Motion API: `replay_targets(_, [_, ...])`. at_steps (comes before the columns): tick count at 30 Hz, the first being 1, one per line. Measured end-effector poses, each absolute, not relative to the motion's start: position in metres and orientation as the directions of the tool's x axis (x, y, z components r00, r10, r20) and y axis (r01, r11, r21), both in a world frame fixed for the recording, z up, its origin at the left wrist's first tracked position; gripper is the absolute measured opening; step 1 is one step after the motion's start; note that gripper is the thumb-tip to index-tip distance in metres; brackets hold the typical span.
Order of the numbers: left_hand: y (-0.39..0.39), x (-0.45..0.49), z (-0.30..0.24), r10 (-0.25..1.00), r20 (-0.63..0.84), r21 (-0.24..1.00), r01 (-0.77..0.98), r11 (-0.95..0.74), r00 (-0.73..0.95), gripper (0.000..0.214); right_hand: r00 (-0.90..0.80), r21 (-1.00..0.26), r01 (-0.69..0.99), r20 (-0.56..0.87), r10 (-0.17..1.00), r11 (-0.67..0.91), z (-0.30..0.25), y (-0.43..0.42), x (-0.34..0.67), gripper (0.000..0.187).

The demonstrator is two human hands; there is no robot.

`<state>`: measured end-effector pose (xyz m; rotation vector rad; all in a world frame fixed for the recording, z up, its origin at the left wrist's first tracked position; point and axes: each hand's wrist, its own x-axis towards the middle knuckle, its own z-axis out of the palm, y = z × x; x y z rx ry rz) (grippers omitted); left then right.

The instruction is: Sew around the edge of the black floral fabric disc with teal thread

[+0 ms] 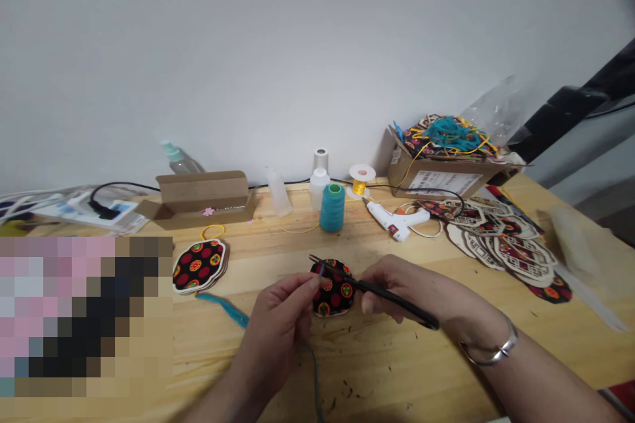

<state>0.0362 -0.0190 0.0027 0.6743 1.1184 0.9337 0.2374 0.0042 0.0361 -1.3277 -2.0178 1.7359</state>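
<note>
My right hand (389, 287) is closed round black-handled scissors (397, 304), whose slightly parted blades point up and left. The blades cross over a patterned fabric piece (333, 304), black with red and orange motifs and a pale edge. At the piece's left side the fingertips of my left hand (285, 310) pinch a thin teal cord (321, 269), and the blades lie close to it. Whether they touch the cord I cannot tell. A longer cord tail (316, 377) hangs below my left hand. Left of it lies a bundle of teal cord (223, 306).
A stack of patterned pieces (201, 264) lies left. Behind stand a teal thread cone (332, 208), a yellow cord spool (362, 174) and a white glue gun (394, 219). Frame-like pieces (506, 244) spread right, below a filled cardboard box (441, 175). A blurred-out patch covers the lower left.
</note>
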Motion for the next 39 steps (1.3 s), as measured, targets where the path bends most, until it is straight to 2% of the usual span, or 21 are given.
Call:
replay_targets(26, [-0.0187,0.0377,0.0034,0.887,-0.447,0.831,-0.312,0.461,0.120,0.018,-0.562,-0.825,0.554,-0.468,0.682,-0.110,0.0420,0.0082,0.2379,0.049])
replay_targets(39, [-0.0184,0.0360,0.0013,0.885,-0.448,0.822,-0.330,0.464,0.128,0.018,-0.566,-0.828,0.556,-0.444,0.695,-0.076,0.0390,0.0092,0.2378,0.045])
